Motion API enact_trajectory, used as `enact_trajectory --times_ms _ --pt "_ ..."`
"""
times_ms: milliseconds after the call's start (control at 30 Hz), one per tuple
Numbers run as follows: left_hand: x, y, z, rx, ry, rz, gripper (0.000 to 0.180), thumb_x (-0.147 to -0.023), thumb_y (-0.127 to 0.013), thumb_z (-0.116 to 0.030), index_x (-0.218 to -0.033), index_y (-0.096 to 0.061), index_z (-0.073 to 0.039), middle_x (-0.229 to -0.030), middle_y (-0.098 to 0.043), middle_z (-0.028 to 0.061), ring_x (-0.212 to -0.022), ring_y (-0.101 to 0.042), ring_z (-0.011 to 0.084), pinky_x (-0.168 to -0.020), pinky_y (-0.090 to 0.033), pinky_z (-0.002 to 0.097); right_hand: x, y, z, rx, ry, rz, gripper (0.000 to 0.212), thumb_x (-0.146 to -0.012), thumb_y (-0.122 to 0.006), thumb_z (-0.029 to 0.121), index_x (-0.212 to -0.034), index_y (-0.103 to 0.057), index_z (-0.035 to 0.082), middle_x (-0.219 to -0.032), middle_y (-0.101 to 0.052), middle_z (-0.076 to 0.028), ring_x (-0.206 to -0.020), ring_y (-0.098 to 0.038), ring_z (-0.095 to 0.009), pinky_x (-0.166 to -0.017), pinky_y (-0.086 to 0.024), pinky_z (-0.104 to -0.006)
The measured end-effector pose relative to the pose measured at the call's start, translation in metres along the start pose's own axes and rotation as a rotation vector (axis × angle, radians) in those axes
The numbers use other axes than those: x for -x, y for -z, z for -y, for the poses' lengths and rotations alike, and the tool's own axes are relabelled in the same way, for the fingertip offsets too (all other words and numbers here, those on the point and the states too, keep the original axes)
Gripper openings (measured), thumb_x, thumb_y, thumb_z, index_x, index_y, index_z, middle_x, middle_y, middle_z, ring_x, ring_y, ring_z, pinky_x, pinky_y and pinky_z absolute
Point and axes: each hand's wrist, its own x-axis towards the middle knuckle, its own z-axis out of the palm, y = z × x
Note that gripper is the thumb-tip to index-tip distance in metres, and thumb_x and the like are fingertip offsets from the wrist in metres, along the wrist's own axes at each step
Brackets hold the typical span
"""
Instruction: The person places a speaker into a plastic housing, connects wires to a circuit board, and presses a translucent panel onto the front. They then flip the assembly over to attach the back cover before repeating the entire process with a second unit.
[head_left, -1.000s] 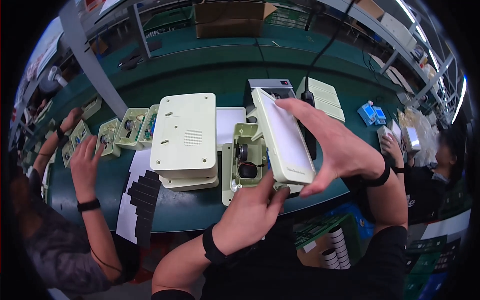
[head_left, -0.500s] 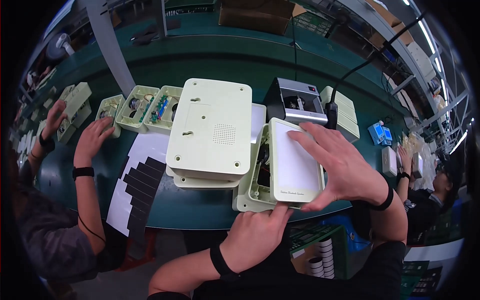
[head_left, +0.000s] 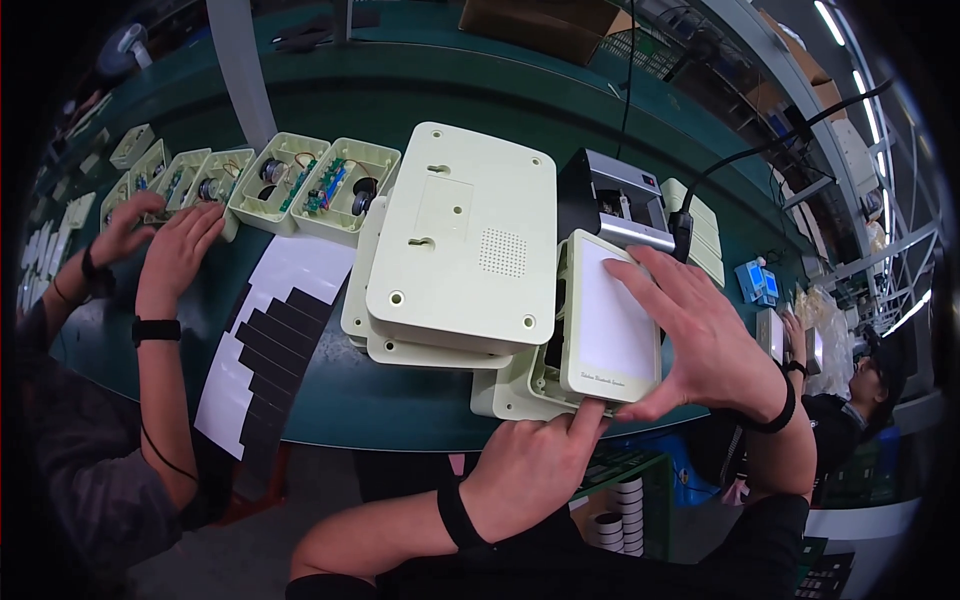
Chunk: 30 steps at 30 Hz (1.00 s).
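Observation:
My right hand (head_left: 715, 345) grips a cream front cover (head_left: 612, 378) with a white panel, its fingers over the right edge and thumb at the lower right corner. The cover lies tilted over an open cream speaker housing (head_left: 541, 385), and a dark gap shows along its left side. My left hand (head_left: 530, 468) is at the near edge of the housing, index finger pressed up under the cover's lower rim, other fingers curled; their tips are hidden. Just left stands a stack of cream casings, its top back shell (head_left: 460, 260) showing screw holes and a speaker grille.
A black and silver device (head_left: 618, 205) stands behind the cover, a black cable beside it. Open housings with circuit boards (head_left: 345, 190) line the left, near black strips on white sheets (head_left: 270, 370). A co-worker's hands (head_left: 180, 245) are at those housings; another person sits far right.
The view has shifted, so the casing stack sits further right and covers more of the housing. My grip looks the same. The left co-worker's hands have come together at the housings.

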Motion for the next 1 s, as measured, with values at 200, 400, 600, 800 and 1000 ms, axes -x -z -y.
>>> enact_trajectory --times_ms 200,400,600,800,1000 --pt "0.004 -0.005 0.002 -0.037 0.006 0.042 0.039 -0.095 -0.066 -0.008 -0.131 -0.059 0.005 -0.067 -0.067 0.0107 -0.058 -0.071 0.0273 -0.052 -0.058 0.0371 -0.001 0.004 0.009 0.087 -0.055 0.015 0.128 -0.054 -0.094 0.061 -0.159 -0.043 0.007 -0.154 -0.047 -0.030 -0.141 -0.050 -0.050 -0.118 -0.040 -0.0557" --pt "0.006 -0.009 0.003 -0.059 -0.013 0.013 0.052 -0.088 -0.065 -0.004 -0.138 -0.055 0.007 -0.066 -0.066 0.0102 -0.058 -0.072 0.0264 -0.052 -0.059 0.0370 -0.005 0.006 0.006 0.106 -0.035 0.017 0.128 -0.054 -0.094 0.060 -0.159 -0.044 0.008 -0.153 -0.049 -0.030 -0.139 -0.051 -0.050 -0.118 -0.041 -0.0552" --pt "0.005 -0.010 0.003 -0.056 -0.031 -0.012 0.056 -0.086 -0.065 -0.004 -0.140 -0.054 0.009 -0.068 -0.066 0.0103 -0.058 -0.072 0.0267 -0.053 -0.059 0.0368 -0.006 0.015 0.008 -0.030 -0.091 0.091 0.128 -0.054 -0.095 0.060 -0.158 -0.045 0.007 -0.153 -0.050 -0.029 -0.138 -0.052 -0.050 -0.117 -0.041 -0.0536" --pt "0.006 -0.008 0.002 -0.070 -0.002 0.027 0.047 -0.090 -0.067 -0.008 -0.133 -0.057 0.006 -0.069 -0.067 0.0102 -0.060 -0.073 0.0276 -0.053 -0.059 0.0376 -0.007 0.012 0.009 0.045 -0.047 0.059 0.129 -0.056 -0.092 0.072 -0.158 -0.046 0.006 -0.148 -0.052 -0.033 -0.133 -0.056 -0.051 -0.115 -0.043 -0.0545" --pt "0.008 -0.007 0.001 -0.072 -0.013 0.057 0.056 -0.088 -0.064 -0.005 -0.140 -0.053 0.010 -0.070 -0.067 0.0112 -0.061 -0.074 0.0252 -0.053 -0.060 0.0356 -0.006 0.010 0.015 0.112 -0.057 0.054 0.133 -0.055 -0.091 0.075 -0.159 -0.045 0.006 -0.149 -0.051 -0.034 -0.133 -0.056 -0.052 -0.115 -0.042 -0.0552"
